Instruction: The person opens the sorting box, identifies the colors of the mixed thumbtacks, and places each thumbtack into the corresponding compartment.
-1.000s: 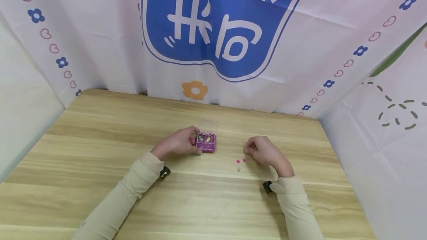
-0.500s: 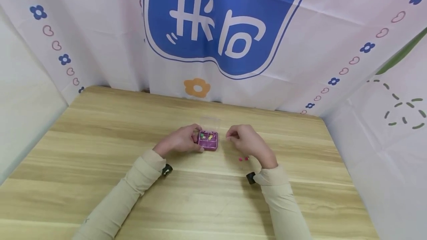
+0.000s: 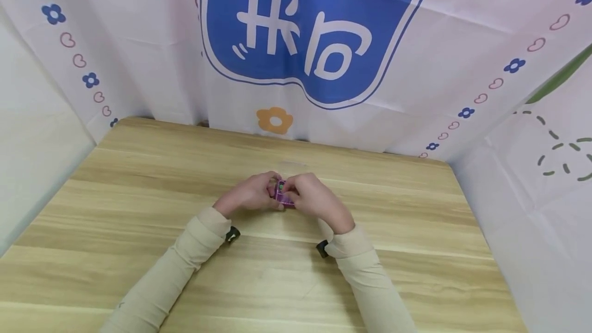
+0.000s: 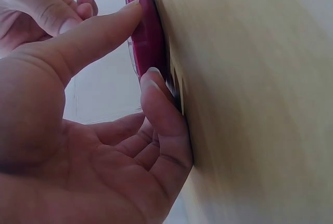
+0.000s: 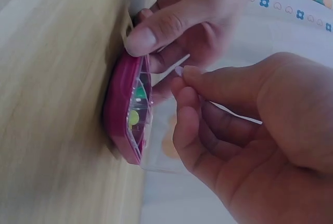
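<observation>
My left hand [image 3: 252, 192] grips the left side of a small magenta compartment box [image 3: 288, 202], thumb at its near edge. The box lies on the wooden table with its clear lid [image 3: 293, 164] swung back. Inside it the right wrist view shows a green piece [image 5: 140, 91] and a yellow piece [image 5: 133, 117]. Over the box, my right hand [image 3: 316, 200] pinches a tiny pale piece [image 5: 179, 70] between thumb and index finger; its exact kind is too small to tell. In the head view, the right hand hides part of the box.
The wooden table [image 3: 185, 163] spreads around both hands. A printed cloth [image 3: 162, 76] hangs along its back edge, and light walls stand at either side. Black wrist straps [image 3: 233, 234] are worn at both cuffs.
My right hand has moved left from beside the loose pink pieces to over the box. Those pieces are now hidden by the right arm. The left hand keeps its grip on the box.
</observation>
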Demonstrator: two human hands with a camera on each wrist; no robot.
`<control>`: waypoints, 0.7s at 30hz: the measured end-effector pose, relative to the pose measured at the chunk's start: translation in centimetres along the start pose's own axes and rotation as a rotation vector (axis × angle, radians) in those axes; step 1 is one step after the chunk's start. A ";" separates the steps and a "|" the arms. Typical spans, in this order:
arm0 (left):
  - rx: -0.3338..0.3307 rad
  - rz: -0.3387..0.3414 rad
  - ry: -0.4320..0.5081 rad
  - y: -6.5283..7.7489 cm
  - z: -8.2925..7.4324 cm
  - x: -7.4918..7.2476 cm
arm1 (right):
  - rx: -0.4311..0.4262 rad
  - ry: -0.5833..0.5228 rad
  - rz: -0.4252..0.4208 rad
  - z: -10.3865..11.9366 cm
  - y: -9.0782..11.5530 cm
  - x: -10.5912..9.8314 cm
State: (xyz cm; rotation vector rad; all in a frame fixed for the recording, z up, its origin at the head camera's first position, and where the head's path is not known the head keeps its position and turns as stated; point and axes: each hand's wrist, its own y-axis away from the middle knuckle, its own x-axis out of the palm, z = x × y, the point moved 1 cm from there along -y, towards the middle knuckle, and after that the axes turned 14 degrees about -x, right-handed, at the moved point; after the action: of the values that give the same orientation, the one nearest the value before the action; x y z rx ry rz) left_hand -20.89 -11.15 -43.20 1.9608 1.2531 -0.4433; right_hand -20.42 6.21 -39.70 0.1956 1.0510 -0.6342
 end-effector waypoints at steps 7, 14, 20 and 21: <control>-0.007 -0.001 0.004 0.2 0.0 0.0 | 0.011 -0.005 0.008 0.0 -0.1 0.5; -0.007 0.004 0.014 0.2 0.1 0.0 | -0.008 -0.016 0.005 0.0 -0.3 0.7; 0.019 0.000 0.010 0.2 0.0 -0.1 | -0.035 -0.012 -0.002 -0.2 -0.5 1.0; 0.023 0.000 0.011 0.2 0.0 -0.1 | -0.037 -0.012 -0.004 -0.2 -0.5 1.0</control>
State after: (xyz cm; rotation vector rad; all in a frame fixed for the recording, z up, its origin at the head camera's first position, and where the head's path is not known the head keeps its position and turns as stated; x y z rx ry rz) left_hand -20.76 -11.28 -43.10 1.9849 1.2601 -0.4494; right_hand -20.48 5.49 -40.61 0.1572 1.0507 -0.6186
